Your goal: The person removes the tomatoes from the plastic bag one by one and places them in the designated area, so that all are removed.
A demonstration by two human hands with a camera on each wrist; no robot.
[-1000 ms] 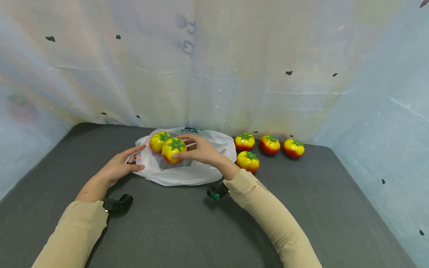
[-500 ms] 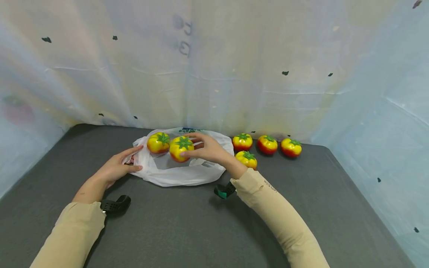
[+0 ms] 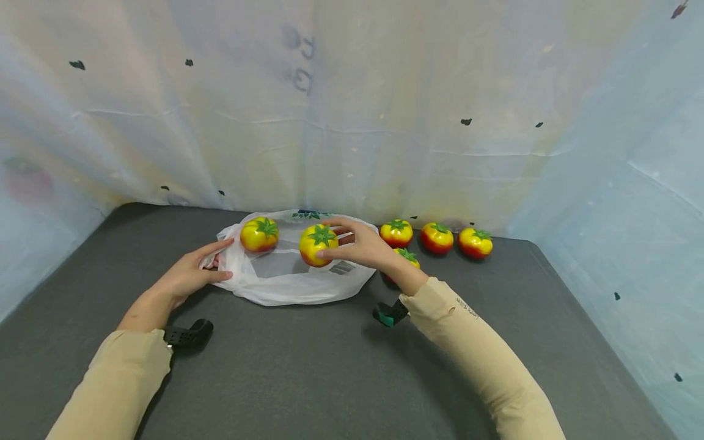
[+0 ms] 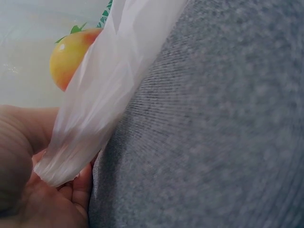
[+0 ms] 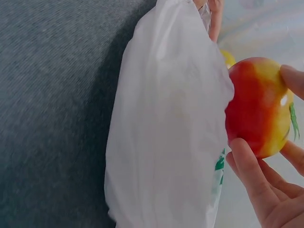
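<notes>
My right hand (image 3: 365, 249) grips a glossy yellow-and-red tomato (image 3: 315, 249) with green leaves on top, thumb on one side and fingers on the other. It is held over the right part of a white plastic bag (image 3: 291, 291) with its mouth spread. A second tomato (image 3: 258, 236) sits at the bag's left end. My left hand (image 3: 189, 278) pinches the bag's gathered left end; in the left wrist view the plastic (image 4: 78, 142) runs between thumb and fingers. The right wrist view shows the held tomato's red side (image 5: 247, 107) beside the bag's edge.
Three tomatoes stand in a row right of the bag: one near it (image 3: 396, 233), a middle one (image 3: 437, 239) and a far right one (image 3: 475, 244). Another tomato (image 3: 409, 258) is partly behind my right wrist. A pale sheet (image 3: 352, 122) hangs behind the dark grey table (image 3: 286, 379).
My right hand has carried its tomato rightward, away from the tomato at the bag's left end. My left hand keeps its hold on the bag, and the view has shifted slightly.
</notes>
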